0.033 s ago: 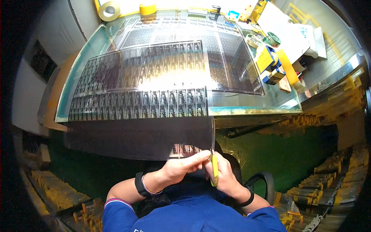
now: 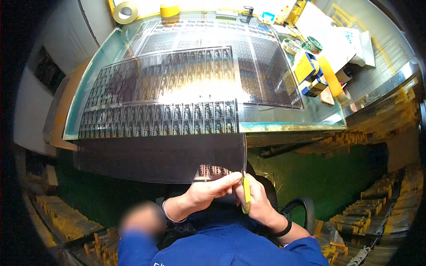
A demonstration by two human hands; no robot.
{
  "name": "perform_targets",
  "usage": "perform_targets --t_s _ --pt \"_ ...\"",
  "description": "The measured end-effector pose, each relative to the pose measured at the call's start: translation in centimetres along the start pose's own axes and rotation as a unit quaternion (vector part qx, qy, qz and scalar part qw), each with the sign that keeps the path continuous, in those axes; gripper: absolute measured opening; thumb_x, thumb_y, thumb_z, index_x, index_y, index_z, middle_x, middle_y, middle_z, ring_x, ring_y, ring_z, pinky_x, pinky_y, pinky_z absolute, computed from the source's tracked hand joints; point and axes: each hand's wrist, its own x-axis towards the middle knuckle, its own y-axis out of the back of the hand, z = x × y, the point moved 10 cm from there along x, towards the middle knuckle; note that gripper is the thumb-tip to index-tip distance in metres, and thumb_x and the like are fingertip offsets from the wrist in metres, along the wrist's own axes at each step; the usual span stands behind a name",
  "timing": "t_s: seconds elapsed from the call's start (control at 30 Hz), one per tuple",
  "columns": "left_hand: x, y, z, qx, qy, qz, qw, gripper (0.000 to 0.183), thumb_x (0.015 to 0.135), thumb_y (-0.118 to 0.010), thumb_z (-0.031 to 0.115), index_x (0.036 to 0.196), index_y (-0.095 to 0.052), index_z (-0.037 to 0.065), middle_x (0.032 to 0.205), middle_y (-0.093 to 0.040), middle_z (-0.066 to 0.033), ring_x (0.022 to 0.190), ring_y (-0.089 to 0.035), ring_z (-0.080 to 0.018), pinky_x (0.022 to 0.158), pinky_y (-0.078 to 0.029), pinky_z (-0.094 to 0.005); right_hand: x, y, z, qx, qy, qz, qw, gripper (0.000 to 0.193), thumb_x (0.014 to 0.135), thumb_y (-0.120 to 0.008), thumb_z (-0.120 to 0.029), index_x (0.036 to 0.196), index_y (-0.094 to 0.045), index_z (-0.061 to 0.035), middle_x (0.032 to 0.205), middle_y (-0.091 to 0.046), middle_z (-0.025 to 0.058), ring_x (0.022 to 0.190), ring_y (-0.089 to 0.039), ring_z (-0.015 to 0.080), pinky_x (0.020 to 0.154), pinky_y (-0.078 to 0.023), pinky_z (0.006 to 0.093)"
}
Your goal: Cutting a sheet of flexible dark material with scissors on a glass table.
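Note:
A dark see-through film sheet (image 2: 159,155), printed with rows of small black patterns, lies partly on the glass-topped table (image 2: 288,127) and hangs over its front edge toward me. My left hand (image 2: 206,193) pinches the sheet's near edge close to its right corner, thumb on top. Right beside it, my right hand (image 2: 258,201) is closed around a slim tool with a yellow-green handle (image 2: 246,195). The tool's thin metal end points away from me along the sheet's right edge; whether it is a knife or scissors I cannot tell. The two hands nearly touch.
More printed film (image 2: 270,75) lies farther back on the table. A tape roll (image 2: 125,12) and a yellow roll (image 2: 169,10) stand at the far left. A yellow-and-blue tape dispenser (image 2: 310,73) and a green tin (image 2: 313,44) sit at the right. A dark curved chair part (image 2: 306,208) is beside my right arm.

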Motion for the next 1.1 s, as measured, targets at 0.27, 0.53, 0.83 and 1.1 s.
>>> perform_targets --t_s 0.27,0.53,0.83,1.1 --pt "-0.2 -0.3 -0.3 0.040 0.008 -0.018 0.999 0.019 0.080 -0.061 0.029 0.071 -0.060 0.011 0.058 -0.051 0.0045 0.049 -0.042 -0.0025 0.043 -0.031 -0.0170 -0.5 0.1 0.8 0.023 -0.135 -0.034 0.990 0.015 0.085 -0.048 -0.014 0.077 -0.046 -0.0010 0.058 -0.047 0.0057 0.051 -0.046 0.0118 0.047 -0.039 0.0270" --pt "-1.0 -1.3 -0.4 0.070 0.019 -0.042 0.997 0.022 0.082 -0.058 0.029 0.076 -0.063 0.008 0.055 -0.049 0.0042 0.045 -0.040 -0.0033 0.040 -0.029 -0.0183 0.4 0.8 -0.1 -0.033 -0.052 -0.017 0.998 0.011 0.079 -0.049 -0.007 0.072 -0.042 -0.0011 0.058 -0.046 0.0072 0.053 -0.046 0.0140 0.048 -0.039 0.0287" --pt "-1.5 -2.0 -2.0 0.121 0.030 -0.068 0.990 0.022 0.081 -0.059 0.031 0.073 -0.062 0.010 0.056 -0.050 0.0040 0.047 -0.042 -0.0036 0.040 -0.031 -0.0188 0.9 1.5 -1.1 -0.006 -0.021 0.007 1.000 0.010 0.079 -0.052 -0.010 0.079 -0.046 -0.0007 0.064 -0.052 0.0067 0.056 -0.051 0.0099 0.048 -0.042 0.0252" --pt "-1.4 -2.0 -3.5 0.148 0.052 -0.088 0.984 0.026 0.082 -0.056 0.035 0.074 -0.061 0.011 0.058 -0.050 0.0052 0.050 -0.042 -0.0024 0.043 -0.031 -0.0177 1.1 1.9 -1.1 0.011 -0.046 0.020 0.999 0.005 0.080 -0.048 -0.006 0.079 -0.046 -0.0010 0.062 -0.050 0.0047 0.054 -0.048 0.0101 0.048 -0.042 0.0252"
